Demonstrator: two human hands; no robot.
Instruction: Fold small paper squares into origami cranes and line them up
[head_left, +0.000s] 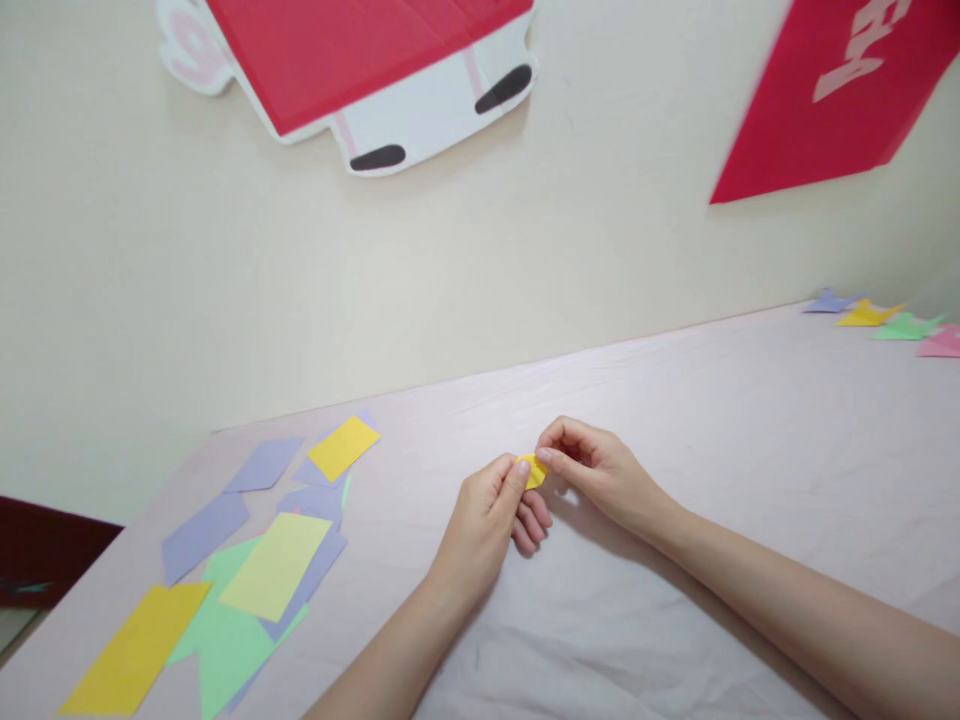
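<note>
Between my two hands, just above the cloth-covered table (622,390), is a small folded piece of yellow paper (535,473). My left hand (501,505) pinches its left side, thumb on top, with the other fingers curled below. My right hand (589,465) holds its upper right edge between thumb and fingertips. Much of the paper is hidden by the fingers, so its full shape does not show.
Loose paper sheets lie at left: yellow (139,650), pale yellow (277,565), green (236,640) and purple (206,535). Several folded paper shapes, including a yellow one (868,314), line the far right edge. Behind the table is a wall (450,270) with red decorations (375,50).
</note>
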